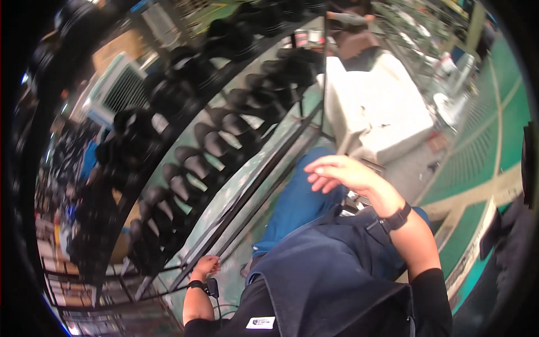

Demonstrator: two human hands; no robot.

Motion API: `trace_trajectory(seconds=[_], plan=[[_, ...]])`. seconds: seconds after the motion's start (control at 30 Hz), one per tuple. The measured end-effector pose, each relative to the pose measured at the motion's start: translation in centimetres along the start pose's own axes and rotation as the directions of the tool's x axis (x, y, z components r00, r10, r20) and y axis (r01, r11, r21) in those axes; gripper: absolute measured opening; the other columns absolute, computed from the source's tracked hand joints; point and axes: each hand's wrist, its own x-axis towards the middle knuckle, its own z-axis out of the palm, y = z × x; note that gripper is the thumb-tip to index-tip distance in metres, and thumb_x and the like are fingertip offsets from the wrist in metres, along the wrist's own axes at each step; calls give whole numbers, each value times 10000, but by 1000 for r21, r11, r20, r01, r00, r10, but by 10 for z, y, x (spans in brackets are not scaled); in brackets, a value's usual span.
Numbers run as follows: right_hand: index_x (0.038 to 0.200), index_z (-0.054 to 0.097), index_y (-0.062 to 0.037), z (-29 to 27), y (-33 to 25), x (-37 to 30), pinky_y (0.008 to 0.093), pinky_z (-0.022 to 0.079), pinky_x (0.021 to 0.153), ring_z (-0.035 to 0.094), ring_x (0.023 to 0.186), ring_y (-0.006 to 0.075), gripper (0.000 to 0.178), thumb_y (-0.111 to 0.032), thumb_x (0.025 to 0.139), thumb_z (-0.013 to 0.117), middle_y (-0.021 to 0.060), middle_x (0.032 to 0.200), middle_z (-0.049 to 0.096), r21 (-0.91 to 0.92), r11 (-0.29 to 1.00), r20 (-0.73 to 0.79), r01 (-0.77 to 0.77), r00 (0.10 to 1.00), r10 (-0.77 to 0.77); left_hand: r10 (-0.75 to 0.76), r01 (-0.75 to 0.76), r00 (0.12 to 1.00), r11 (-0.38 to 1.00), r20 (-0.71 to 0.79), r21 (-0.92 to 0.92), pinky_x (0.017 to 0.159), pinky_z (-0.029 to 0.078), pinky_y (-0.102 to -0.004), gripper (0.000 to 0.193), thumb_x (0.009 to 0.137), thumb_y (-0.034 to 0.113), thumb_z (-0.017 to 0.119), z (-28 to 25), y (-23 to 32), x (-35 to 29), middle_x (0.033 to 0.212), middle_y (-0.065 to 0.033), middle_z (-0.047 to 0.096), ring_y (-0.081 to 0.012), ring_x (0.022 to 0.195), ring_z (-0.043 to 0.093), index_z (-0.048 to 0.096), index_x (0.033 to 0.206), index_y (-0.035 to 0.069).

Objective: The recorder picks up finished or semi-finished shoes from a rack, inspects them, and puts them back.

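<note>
My right hand [335, 173] is held over my blue-trousered leg with its fingers stretched loosely out and nothing in it. A dark band is around that wrist. Lower on the left, my left hand [206, 266] is beside the lower bar of a dark metal rack [233, 203]. Its fingers are loosely bent and apart; I see nothing in them. Whether it touches the bar I cannot tell. A small black device hangs by that wrist. The rack carries rows of black shoes [213, 140], somewhat blurred.
A large white bin [376, 106] stands ahead to the right, with brown material behind it. Behind the rack is a white slatted unit [120, 90]. Green floor [494, 135] with pale lines runs along the right. A dark apron [331, 264] covers my lap.
</note>
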Motion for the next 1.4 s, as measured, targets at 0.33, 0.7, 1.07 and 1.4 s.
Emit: trace_trajectory(seconds=[0.33,0.7,1.07,1.4], plan=[[1302,627,-32,-74,-69,-118,295,576,749,714,915,195,410,-299,992,614,114,1107,691,-141,990,-310,-11,950,-34,950,-920,304,275,66,278,730,528,-319,252,942,114,600,140,377,-59,929,-130,699,-203,792,670,676,1163,19],[1271,627,1,-80,-43,-467,309,595,769,717,944,209,403,-290,991,623,128,1102,698,-161,957,-967,240,156,-202,919,-898,-175,-296,353,326,818,512,-406,211,922,101,575,246,466,-94,959,-194,661,-353,889,638,693,1059,-8],[1447,479,-57,-105,53,-600,510,347,1134,434,1403,292,802,-579,875,687,126,1500,494,-402,800,-797,446,-601,-66,946,-898,-89,-211,313,385,904,487,-449,278,960,186,582,249,459,-121,1049,-241,681,-401,968,625,691,1097,-30],[1301,481,-37,-139,58,-605,498,517,1018,584,1225,336,529,-62,842,743,176,1314,565,-683,365,-722,633,-660,-208,900,-851,-224,-367,374,375,934,474,-464,288,936,190,581,255,441,-143,1070,-239,672,-414,1002,613,693,1111,-9]])
